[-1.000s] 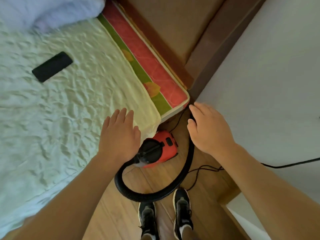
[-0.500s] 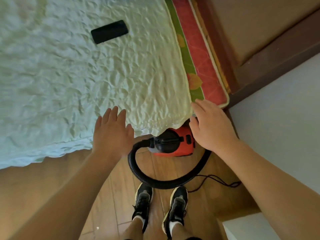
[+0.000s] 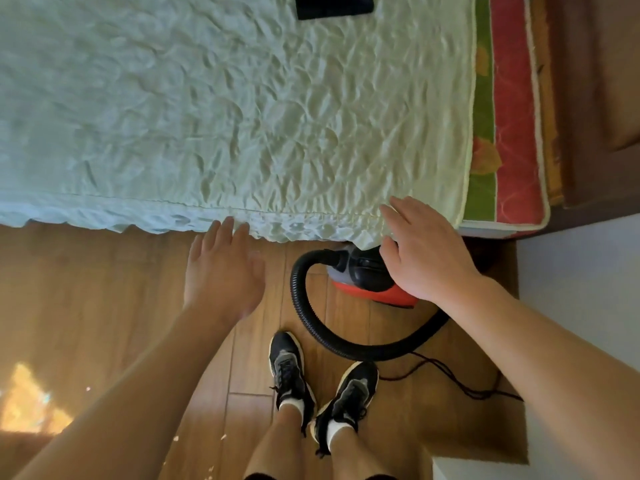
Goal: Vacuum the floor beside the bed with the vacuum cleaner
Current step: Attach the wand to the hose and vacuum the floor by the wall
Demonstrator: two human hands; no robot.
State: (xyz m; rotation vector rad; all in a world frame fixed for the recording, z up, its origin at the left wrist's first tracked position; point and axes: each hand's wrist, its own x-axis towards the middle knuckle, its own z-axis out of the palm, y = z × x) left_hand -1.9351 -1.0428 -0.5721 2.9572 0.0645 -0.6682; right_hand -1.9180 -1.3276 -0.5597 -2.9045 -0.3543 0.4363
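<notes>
Black shoes (image 3: 322, 382) are seen on the wooden floor (image 3: 86, 289), with a black hose (image 3: 311, 323) looped just ahead. Left hand (image 3: 221, 271), blurred: fingers straight, nothing gripped. Right hand (image 3: 426, 251): fingers spread over the red vacuum cleaner (image 3: 367, 275); contact cannot be told. The cleaner is parked at the bed (image 3: 207, 116) edge.

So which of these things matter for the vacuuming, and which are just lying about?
For the job: red vacuum cleaner, black hose, cord, wooden floor; left hand and right hand, both open.
Lying about: dark flat object on the bedspread; patterned mattress.
</notes>
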